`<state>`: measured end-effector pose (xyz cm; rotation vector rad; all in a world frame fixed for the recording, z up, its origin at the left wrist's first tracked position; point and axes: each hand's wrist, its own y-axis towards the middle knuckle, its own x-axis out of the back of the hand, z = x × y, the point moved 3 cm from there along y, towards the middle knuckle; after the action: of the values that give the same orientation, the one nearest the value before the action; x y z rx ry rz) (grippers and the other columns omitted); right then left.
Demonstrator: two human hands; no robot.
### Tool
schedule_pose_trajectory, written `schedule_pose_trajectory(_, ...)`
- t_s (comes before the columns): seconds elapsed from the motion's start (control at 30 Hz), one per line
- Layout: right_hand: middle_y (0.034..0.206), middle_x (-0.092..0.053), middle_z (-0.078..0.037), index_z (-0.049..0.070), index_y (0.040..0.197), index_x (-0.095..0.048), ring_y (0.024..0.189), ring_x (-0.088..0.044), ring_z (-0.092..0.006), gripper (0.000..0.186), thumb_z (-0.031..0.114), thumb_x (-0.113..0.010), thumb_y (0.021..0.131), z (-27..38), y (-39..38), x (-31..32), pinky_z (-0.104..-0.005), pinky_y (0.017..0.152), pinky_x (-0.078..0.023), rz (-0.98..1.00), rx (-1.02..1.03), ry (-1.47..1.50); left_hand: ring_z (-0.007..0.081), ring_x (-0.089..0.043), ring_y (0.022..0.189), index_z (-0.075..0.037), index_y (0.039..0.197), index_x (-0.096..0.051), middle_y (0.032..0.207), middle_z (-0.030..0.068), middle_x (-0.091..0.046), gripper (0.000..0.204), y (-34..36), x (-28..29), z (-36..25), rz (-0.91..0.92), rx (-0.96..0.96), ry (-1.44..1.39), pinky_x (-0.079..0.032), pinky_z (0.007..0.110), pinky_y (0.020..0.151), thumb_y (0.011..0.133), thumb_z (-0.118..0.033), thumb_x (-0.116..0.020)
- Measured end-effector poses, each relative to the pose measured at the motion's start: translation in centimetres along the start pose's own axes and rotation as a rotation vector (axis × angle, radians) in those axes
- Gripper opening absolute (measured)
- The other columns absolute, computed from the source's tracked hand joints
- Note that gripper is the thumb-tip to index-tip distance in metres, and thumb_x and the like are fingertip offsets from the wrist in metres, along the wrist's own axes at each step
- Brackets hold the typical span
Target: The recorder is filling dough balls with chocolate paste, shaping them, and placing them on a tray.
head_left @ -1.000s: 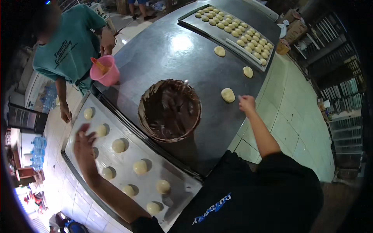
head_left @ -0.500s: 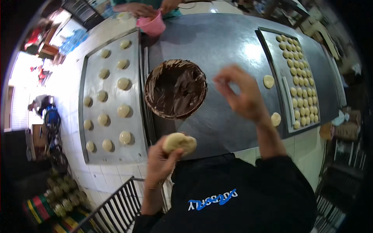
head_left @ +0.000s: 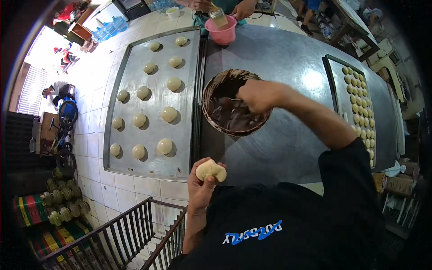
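My left hand (head_left: pixel 200 186) grips a flattened, dented piece of pale dough (head_left: pixel 210 169) near the work table's front edge. My right hand (head_left: pixel 257 96) is curled over a round container (head_left: pixel 229 118) of thick brown paste, crusted round its rim; a thin shiny piece shows at the fingertips, too hidden to name. On the left lies a large metal tray (head_left: pixel 121 159) with several smooth dough balls (head_left: pixel 168 114), spaced apart. At the right, another tray (head_left: pixel 331 72) holds rows of small dough pieces (head_left: pixel 360 108).
Across the steel table (head_left: pixel 279 148), a co-worker's hands (head_left: pixel 244 9) hold a wide brush (head_left: pixel 219 20) at a pink bucket (head_left: pixel 220 37). A black railing (head_left: pixel 135 218) stands lower left. Further off are water jugs (head_left: pixel 110 28), a bicycle (head_left: pixel 67 112) and other people (head_left: pixel 310 11).
My right hand has moved from the table's right side into the mouth of the paste container. My left hand, earlier over the left tray, came back toward my body with the dough.
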<state>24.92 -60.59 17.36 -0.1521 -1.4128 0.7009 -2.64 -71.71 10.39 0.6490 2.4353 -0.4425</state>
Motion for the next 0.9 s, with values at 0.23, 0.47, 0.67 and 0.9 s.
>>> schedule_pose_trajectory(0.23,0.096,-0.06,-0.031,-0.007,0.093,-0.065,0.091,-0.061,-0.046,0.022,0.005,-0.052,0.079,4.3,3.4,-6.5,-0.0483,0.081,-0.052,-0.263,-0.176,0.357,0.0359,-0.063,0.104,-0.002,0.105,-0.057,0.107,0.0206,-0.065,0.04,2.5,0.9,-9.1,0.161,-0.913,0.773,-0.053,0.047,0.088,0.075,-0.014,-0.08)
schedule_pose_trajectory(0.47,0.107,-0.061,-0.031,-0.004,0.12,-0.059,0.092,-0.063,-0.0403,0.045,0.002,-0.046,0.078,4.5,0.9,-4.0,-0.0442,0.084,-0.051,-0.149,-0.362,0.947,0.0305,-0.061,0.106,-0.002,0.135,-0.037,0.116,0.0212,-0.059,0.049,6.0,4.5,-5.8,-0.269,-0.099,-0.078,-0.054,0.04,0.088,0.093,-0.014,-0.06)
schedule_pose_trajectory(0.67,0.084,-0.061,-0.031,0.0,0.118,-0.062,0.082,-0.062,-0.0439,0.045,0.001,-0.043,0.076,5.1,1.7,-7.2,-0.0446,0.076,-0.051,-0.357,-0.254,0.568,0.0294,-0.057,0.113,0.009,0.127,-0.044,0.125,0.021,-0.055,0.044,7.3,3.3,-2.4,-0.245,0.153,-0.207,-0.047,0.036,0.099,0.094,-0.015,-0.059)
schedule_pose_trajectory(0.9,0.064,-0.058,-0.008,-0.003,0.127,-0.056,0.051,-0.049,-0.0148,0.043,0.004,-0.045,0.086,6.1,-3.3,-6.1,-0.0298,0.052,-0.043,-0.329,-0.354,1.347,0.0299,-0.062,0.105,0.007,0.122,-0.048,0.115,0.0198,-0.06,0.046,8.0,4.4,-2.1,-0.325,-0.081,0.184,-0.05,0.038,0.094,0.09,-0.022,-0.065)
